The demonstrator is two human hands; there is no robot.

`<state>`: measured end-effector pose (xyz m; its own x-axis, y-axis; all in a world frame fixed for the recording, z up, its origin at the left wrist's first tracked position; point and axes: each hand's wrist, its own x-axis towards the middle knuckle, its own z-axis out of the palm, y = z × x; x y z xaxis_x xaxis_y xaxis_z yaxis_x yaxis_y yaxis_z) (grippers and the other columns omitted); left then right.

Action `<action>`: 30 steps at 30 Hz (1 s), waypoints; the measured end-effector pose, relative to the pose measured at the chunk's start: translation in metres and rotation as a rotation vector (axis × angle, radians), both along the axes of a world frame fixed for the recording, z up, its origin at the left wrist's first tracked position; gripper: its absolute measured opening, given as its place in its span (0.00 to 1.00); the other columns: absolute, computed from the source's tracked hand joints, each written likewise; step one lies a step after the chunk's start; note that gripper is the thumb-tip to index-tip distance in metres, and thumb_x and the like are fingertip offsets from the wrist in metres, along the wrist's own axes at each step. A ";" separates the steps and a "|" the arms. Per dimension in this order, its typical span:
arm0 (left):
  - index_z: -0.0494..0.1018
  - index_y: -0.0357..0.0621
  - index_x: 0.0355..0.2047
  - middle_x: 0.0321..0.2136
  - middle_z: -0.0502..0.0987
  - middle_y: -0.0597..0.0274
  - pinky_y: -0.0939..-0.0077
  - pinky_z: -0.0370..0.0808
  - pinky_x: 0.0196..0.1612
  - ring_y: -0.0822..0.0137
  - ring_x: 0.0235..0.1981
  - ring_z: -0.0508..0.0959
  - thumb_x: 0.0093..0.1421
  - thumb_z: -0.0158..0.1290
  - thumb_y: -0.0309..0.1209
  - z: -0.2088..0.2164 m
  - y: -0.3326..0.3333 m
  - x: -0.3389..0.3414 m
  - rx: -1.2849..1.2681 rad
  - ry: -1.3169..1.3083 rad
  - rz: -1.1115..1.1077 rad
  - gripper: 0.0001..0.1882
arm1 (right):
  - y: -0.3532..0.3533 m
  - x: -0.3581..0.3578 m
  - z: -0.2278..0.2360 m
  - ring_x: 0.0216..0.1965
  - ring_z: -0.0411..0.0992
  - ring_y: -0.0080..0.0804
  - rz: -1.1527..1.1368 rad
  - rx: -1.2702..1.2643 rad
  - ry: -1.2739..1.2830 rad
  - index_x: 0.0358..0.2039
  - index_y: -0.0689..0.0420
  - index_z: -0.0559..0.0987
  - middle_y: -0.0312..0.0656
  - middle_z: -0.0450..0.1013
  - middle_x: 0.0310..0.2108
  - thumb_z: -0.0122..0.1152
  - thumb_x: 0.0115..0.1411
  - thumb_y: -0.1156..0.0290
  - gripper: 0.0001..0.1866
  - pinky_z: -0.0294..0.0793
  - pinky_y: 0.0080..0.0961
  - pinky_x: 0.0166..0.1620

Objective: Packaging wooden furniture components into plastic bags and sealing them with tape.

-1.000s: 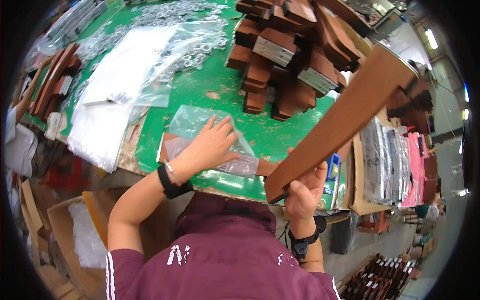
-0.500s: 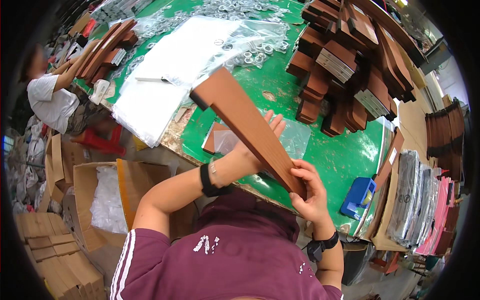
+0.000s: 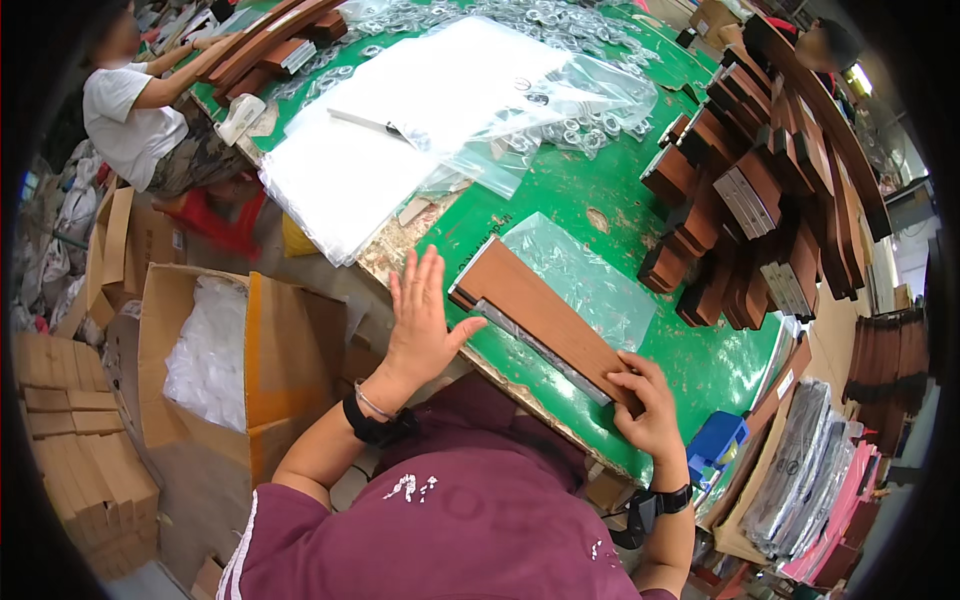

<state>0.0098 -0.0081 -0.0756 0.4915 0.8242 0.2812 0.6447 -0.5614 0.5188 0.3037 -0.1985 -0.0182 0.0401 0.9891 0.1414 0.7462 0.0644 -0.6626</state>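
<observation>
A brown wood-grain board (image 3: 545, 315), dark along its near edge, lies slantwise on the green table near the front edge. At its right end my right hand (image 3: 645, 405) is closed on it, fingers on top and thumb at the near side. My left hand (image 3: 420, 318) hovers by the board's left end, palm up and fingers spread, holding nothing; its thumb comes close to the board. Just beyond the board a clear plastic bag (image 3: 590, 285) is spread flat, partly hidden by it.
A pile of similar brown boards (image 3: 745, 190) stands at the far right. White plastic sheets (image 3: 350, 190) lie far left, with many small bagged rings (image 3: 590, 130) behind. A blue tape dispenser (image 3: 715, 440) sits at the right edge. Left of the table stands an open carton (image 3: 255, 350); a co-worker (image 3: 130, 120) handles boards beyond.
The board has come down from a raised, tilted position onto the table. My left hand has left its underside and moved left, while my right hand still holds the end.
</observation>
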 end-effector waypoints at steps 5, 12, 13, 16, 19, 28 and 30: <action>0.48 0.34 0.68 0.70 0.50 0.47 0.32 0.34 0.67 0.44 0.72 0.45 0.55 0.57 0.58 0.010 0.010 0.004 0.052 0.004 -0.001 0.54 | -0.002 -0.001 -0.002 0.51 0.71 0.49 0.008 0.033 -0.054 0.43 0.54 0.79 0.49 0.70 0.55 0.59 0.40 0.84 0.25 0.72 0.40 0.53; 0.58 0.43 0.66 0.69 0.53 0.51 0.29 0.36 0.66 0.47 0.71 0.49 0.48 0.62 0.57 0.025 0.018 0.022 0.132 0.097 -0.205 0.51 | -0.005 -0.005 0.005 0.54 0.69 0.51 0.000 0.026 -0.178 0.44 0.54 0.78 0.49 0.69 0.57 0.59 0.44 0.84 0.24 0.70 0.42 0.55; 0.60 0.45 0.65 0.68 0.54 0.52 0.29 0.37 0.66 0.47 0.71 0.50 0.46 0.64 0.55 0.031 0.018 0.025 0.153 0.098 -0.250 0.50 | -0.005 -0.005 0.004 0.55 0.69 0.51 0.013 0.028 -0.179 0.45 0.55 0.78 0.49 0.69 0.57 0.59 0.44 0.84 0.24 0.69 0.43 0.56; 0.62 0.49 0.64 0.68 0.56 0.55 0.32 0.37 0.67 0.48 0.70 0.51 0.42 0.67 0.51 0.050 0.018 0.043 0.130 0.195 -0.469 0.50 | -0.002 -0.003 0.004 0.56 0.68 0.51 0.009 0.022 -0.144 0.45 0.54 0.78 0.48 0.68 0.58 0.58 0.45 0.84 0.24 0.68 0.43 0.57; 0.64 0.47 0.62 0.63 0.63 0.55 0.34 0.46 0.67 0.49 0.68 0.58 0.41 0.68 0.49 0.052 0.020 0.065 0.157 0.179 -0.608 0.48 | 0.002 -0.003 0.019 0.58 0.66 0.51 0.018 -0.061 -0.141 0.50 0.55 0.74 0.48 0.67 0.59 0.62 0.48 0.80 0.26 0.67 0.43 0.59; 0.67 0.46 0.59 0.49 0.71 0.56 0.37 0.56 0.65 0.55 0.59 0.68 0.38 0.71 0.46 0.040 0.024 0.078 0.111 0.120 -0.698 0.47 | 0.087 0.009 0.011 0.59 0.65 0.52 -0.119 0.012 -0.297 0.55 0.58 0.71 0.51 0.66 0.58 0.67 0.54 0.67 0.28 0.65 0.42 0.60; 0.68 0.46 0.58 0.49 0.71 0.57 0.37 0.57 0.65 0.56 0.58 0.69 0.37 0.71 0.45 0.040 0.025 0.079 0.098 0.113 -0.699 0.46 | 0.107 0.007 0.001 0.58 0.66 0.52 -0.112 0.003 -0.340 0.55 0.58 0.71 0.52 0.67 0.57 0.67 0.54 0.67 0.28 0.66 0.41 0.59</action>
